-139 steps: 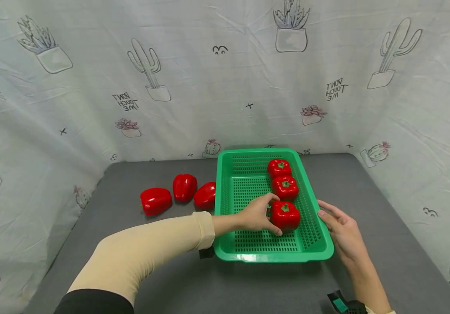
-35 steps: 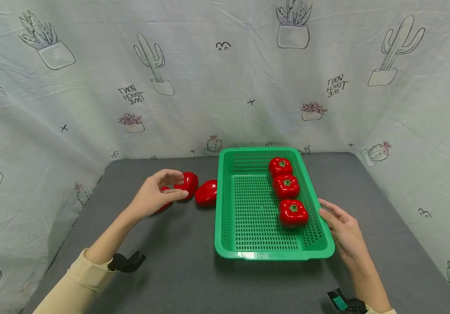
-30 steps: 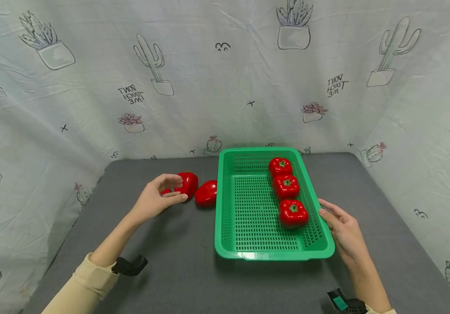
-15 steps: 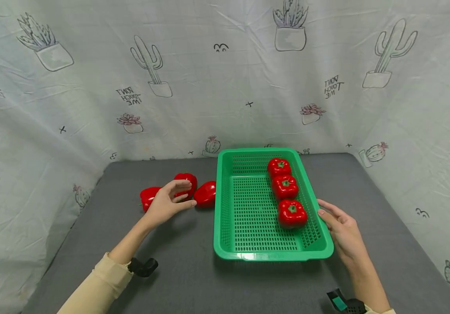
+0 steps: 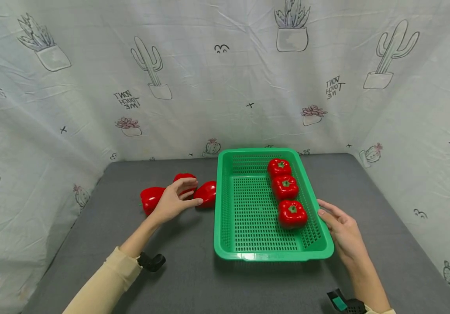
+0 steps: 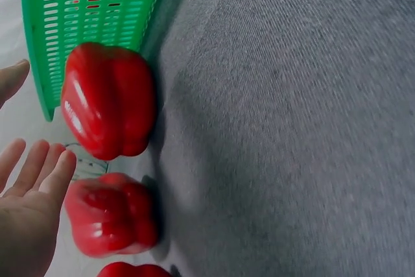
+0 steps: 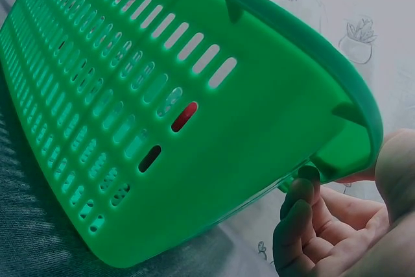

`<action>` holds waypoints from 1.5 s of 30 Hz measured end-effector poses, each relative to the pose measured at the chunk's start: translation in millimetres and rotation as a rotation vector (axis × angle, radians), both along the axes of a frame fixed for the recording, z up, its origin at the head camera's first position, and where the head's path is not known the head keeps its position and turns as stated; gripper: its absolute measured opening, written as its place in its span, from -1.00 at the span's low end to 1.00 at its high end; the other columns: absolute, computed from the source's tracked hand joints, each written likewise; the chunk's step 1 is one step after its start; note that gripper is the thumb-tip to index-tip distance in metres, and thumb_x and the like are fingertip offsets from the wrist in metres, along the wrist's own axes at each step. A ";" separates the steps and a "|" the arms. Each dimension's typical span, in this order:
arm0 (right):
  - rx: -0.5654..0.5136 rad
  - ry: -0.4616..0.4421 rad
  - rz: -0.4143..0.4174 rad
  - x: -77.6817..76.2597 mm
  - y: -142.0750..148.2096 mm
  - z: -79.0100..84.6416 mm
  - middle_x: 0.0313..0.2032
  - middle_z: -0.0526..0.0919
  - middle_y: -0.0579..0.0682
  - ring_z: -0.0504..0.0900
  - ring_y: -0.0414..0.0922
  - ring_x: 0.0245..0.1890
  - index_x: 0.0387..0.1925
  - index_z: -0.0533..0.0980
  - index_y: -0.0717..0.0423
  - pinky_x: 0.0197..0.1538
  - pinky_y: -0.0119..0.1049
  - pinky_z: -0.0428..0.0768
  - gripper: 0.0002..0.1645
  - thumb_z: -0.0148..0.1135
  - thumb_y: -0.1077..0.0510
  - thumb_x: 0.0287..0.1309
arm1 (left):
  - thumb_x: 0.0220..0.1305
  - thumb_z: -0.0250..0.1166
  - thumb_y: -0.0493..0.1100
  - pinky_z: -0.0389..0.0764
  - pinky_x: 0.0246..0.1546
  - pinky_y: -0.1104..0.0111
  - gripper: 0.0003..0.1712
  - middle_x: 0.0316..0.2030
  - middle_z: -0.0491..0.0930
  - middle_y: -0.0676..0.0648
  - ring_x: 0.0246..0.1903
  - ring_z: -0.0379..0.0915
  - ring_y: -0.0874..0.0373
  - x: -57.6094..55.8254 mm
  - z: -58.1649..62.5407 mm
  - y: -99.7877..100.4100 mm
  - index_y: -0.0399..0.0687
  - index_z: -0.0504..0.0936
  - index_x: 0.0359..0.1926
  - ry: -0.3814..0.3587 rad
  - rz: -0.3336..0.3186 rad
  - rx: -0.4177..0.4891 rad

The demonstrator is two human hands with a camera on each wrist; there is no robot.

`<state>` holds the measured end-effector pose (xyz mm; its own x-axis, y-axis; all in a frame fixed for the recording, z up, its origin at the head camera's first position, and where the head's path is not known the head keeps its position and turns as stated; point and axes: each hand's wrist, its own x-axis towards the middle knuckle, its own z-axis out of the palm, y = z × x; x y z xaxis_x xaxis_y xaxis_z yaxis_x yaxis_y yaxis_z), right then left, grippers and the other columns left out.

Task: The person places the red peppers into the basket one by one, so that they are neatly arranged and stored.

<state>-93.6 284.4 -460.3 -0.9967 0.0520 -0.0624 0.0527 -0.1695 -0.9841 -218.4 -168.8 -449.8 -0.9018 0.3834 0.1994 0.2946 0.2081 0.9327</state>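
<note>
Since half a second ago the left hand (image 5: pixel 171 204) has edged toward three o'clock, nearer the loose pepper (image 5: pixel 207 194) lying at nine o'clock of the green basket (image 5: pixel 273 256). From where I stand its fingers look relaxed and gently bowed, holding nothing — while the right hand (image 5: pixel 344 233), at about the basket's three, grips the rim. Three stowed peppers (image 5: pixel 293 213) run inside from twelve round to four. To take the loose one well, I'd bring thumb and fingertips onto opposite flanks and keep the basket steady. The left hand covers much of the middle pepper (image 5: pixel 183 175), at its one o'clock; the outer pepper (image 5: pixel 151 199), at nine, is partly hidden — whether any left fingertip touches, I can't tell.
</note>
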 end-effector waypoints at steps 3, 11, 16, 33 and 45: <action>-0.001 0.006 0.002 -0.3 0.1 -0.2 -0.04 0.62 -0.03 0.66 -0.18 -0.14 0.37 0.29 0.31 -0.18 -0.31 0.66 -0.36 0.20 0.12 0.38 | 0.11 0.50 -0.27 0.43 0.18 0.16 -0.30 0.18 0.44 -0.12 0.24 0.31 -0.21 -1.9 -2.1 4.1 -0.18 0.41 0.26 0.001 -0.008 0.011; 0.004 0.005 0.003 -0.2 0.0 0.8 -0.04 0.62 -0.01 0.66 -0.17 -0.16 0.37 0.29 0.30 -0.20 -0.31 0.66 -0.36 0.19 0.12 0.38 | 0.12 0.50 -0.26 0.38 0.22 0.14 -0.26 0.21 0.43 -0.16 0.25 0.33 -0.10 -7.2 -4.4 14.2 -0.21 0.38 0.29 -0.009 -0.005 0.015; 0.005 -0.003 0.002 1.0 -0.5 1.9 -0.03 0.61 -0.03 0.65 -0.19 -0.13 0.38 0.28 0.29 -0.17 -0.33 0.65 -0.35 0.19 0.11 0.38 | 0.14 0.47 -0.29 0.34 0.24 0.08 -0.24 0.24 0.40 -0.22 0.28 0.29 -0.17 -9.5 -5.6 19.8 -0.25 0.34 0.33 -0.039 0.005 0.007; 0.012 -0.016 0.002 1.4 1.8 -1.4 -0.04 0.63 -0.04 0.67 -0.18 -0.16 0.37 0.30 0.25 -0.20 -0.31 0.66 -0.36 0.20 0.09 0.38 | 0.13 0.46 -0.36 0.27 0.27 -0.04 -0.24 0.22 0.40 -0.33 0.27 0.26 -0.28 2.0 13.5 33.3 -0.40 0.32 0.31 -0.035 0.020 -0.004; 0.003 -0.017 0.006 0.5 2.2 -1.7 -0.08 0.64 -0.03 0.68 -0.16 -0.21 0.36 0.33 0.23 -0.22 -0.29 0.67 -0.39 0.20 0.10 0.38 | 0.09 0.51 -0.28 0.28 0.28 0.01 -0.16 0.23 0.40 -0.29 0.26 0.30 -0.17 -18.6 -19.8 30.3 -0.28 0.31 0.35 -0.022 0.056 -0.043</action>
